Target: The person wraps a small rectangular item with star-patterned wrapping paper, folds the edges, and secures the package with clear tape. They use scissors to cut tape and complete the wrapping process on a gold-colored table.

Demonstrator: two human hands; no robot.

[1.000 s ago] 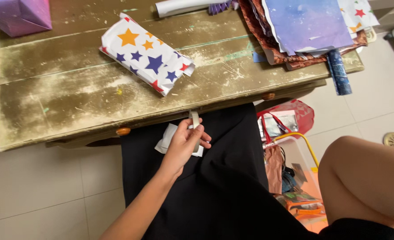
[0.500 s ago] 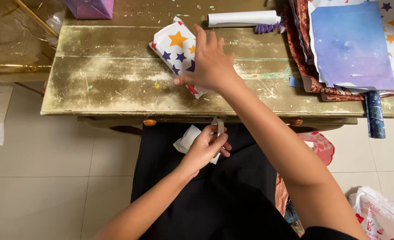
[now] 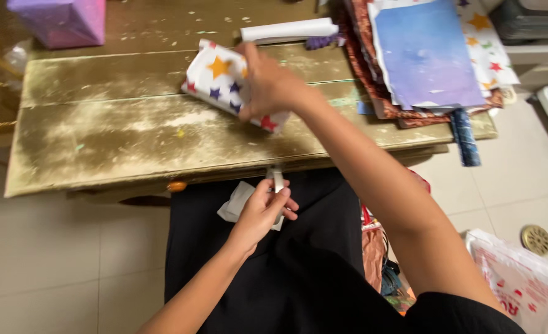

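Your right hand (image 3: 268, 83) lay closed on the star-wrapped parcel (image 3: 224, 80) at twelve o'clock; your left hand (image 3: 261, 210) pinched a tape strip (image 3: 278, 180) that risked sticking to itself.

Table from above, with things along its far edge.
Wrapped parcel (image 3: 224, 83) lies mid-table (image 3: 101, 142); paper stack (image 3: 428, 55) at the right corner, box (image 3: 57, 21) at the far-left corner.

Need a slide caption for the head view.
Right hand grips star-wrapped parcel on table; left hand holds tape strip.
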